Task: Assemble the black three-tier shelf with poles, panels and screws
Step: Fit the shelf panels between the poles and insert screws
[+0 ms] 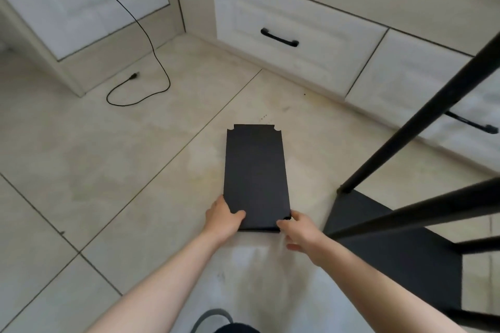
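Observation:
A black rectangular panel [255,173] with notched corners lies on the tiled floor in front of me. My left hand [223,217] grips its near left corner, thumb on top. My right hand [296,232] holds the near right corner, thumb and forefinger pinching the edge; something thin and pale, blurred, hangs below this hand. At the right stands the partly built shelf: another black panel [392,251] on the floor with several black poles [422,113] rising from its corners toward the camera.
White cabinets with black handles [280,37] line the back and right. A black cable [140,84] with a plug trails on the floor at the left. A dark object [216,322] sits at the bottom edge by my body.

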Action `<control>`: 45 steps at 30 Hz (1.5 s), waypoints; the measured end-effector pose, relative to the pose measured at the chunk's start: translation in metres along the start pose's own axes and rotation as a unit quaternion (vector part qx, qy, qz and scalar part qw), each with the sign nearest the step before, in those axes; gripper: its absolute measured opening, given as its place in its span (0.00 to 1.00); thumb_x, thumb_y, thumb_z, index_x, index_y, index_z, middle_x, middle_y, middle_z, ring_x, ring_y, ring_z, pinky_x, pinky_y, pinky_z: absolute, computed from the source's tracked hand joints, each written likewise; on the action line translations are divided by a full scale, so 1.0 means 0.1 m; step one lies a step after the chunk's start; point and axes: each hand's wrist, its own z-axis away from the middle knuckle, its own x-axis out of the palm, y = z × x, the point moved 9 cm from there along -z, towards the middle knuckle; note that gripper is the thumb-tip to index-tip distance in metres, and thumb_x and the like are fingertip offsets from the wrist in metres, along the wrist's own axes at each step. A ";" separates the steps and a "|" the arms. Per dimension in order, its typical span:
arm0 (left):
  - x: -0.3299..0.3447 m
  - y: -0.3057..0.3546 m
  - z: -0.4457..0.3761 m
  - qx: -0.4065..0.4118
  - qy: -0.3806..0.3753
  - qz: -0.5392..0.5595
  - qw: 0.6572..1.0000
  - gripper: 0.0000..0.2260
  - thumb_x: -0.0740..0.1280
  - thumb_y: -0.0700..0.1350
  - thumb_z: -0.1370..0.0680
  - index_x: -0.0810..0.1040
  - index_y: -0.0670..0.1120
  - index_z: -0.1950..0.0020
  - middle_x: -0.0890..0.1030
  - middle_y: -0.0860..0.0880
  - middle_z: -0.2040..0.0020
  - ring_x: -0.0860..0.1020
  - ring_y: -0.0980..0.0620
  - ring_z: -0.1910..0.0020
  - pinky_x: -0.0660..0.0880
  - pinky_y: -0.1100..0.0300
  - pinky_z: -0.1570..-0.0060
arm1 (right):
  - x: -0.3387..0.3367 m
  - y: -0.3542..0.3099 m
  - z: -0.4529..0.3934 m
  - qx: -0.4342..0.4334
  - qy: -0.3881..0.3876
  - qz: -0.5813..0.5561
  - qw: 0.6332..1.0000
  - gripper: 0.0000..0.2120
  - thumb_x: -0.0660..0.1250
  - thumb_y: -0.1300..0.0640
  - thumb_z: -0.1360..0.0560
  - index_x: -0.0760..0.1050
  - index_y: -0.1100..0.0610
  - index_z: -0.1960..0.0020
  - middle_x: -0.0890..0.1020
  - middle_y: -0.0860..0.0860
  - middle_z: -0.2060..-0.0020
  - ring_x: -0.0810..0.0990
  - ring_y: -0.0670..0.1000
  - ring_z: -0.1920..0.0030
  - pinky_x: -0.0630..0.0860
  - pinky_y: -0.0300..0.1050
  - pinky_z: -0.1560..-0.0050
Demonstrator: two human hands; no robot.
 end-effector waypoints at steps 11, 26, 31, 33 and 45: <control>-0.28 0.06 0.04 -0.052 0.068 0.313 0.946 0.19 0.70 0.36 0.22 0.71 0.38 0.32 0.81 0.42 0.38 0.81 0.43 0.42 0.77 0.47 0.39 | -0.01 -0.24 0.24 0.004 0.008 -0.286 0.958 0.20 0.69 0.63 0.22 0.66 0.60 0.34 0.78 0.57 0.44 0.83 0.59 0.47 0.80 0.52 0.44; -1.05 0.76 1.17 0.046 0.002 0.439 0.897 0.28 0.71 0.28 0.26 0.70 0.42 0.27 0.86 0.48 0.48 0.85 0.51 0.54 0.81 0.61 0.61 | -0.25 -1.09 1.64 -0.095 -0.035 -0.363 0.926 0.20 0.63 0.72 0.22 0.63 0.54 0.37 0.76 0.58 0.47 0.84 0.62 0.52 0.83 0.55 0.61; -1.49 1.25 1.78 0.107 -0.010 0.449 0.887 0.31 0.71 0.29 0.26 0.67 0.40 0.25 0.86 0.44 0.49 0.86 0.47 0.54 0.82 0.59 0.62 | -0.54 -1.50 2.47 -0.164 -0.053 -0.366 0.914 0.18 0.63 0.73 0.22 0.66 0.57 0.38 0.77 0.59 0.45 0.85 0.64 0.52 0.84 0.56 0.60; -1.66 1.50 2.01 0.132 -0.011 0.448 0.884 0.33 0.72 0.31 0.25 0.64 0.40 0.23 0.84 0.42 0.44 0.85 0.45 0.51 0.81 0.55 0.56 | -0.68 -1.64 2.81 -0.188 -0.053 -0.366 0.910 0.15 0.63 0.73 0.23 0.68 0.58 0.41 0.77 0.60 0.45 0.86 0.64 0.55 0.83 0.56 0.63; -2.43 2.57 3.03 0.206 -0.007 0.463 0.862 0.04 0.66 0.42 0.18 0.78 0.43 0.50 0.82 0.47 0.56 0.84 0.54 0.68 0.79 0.61 0.70 | -1.54 -1.75 4.52 -0.260 -0.081 -0.331 0.904 0.09 0.63 0.70 0.23 0.72 0.64 0.44 0.82 0.62 0.52 0.86 0.63 0.56 0.83 0.57 0.59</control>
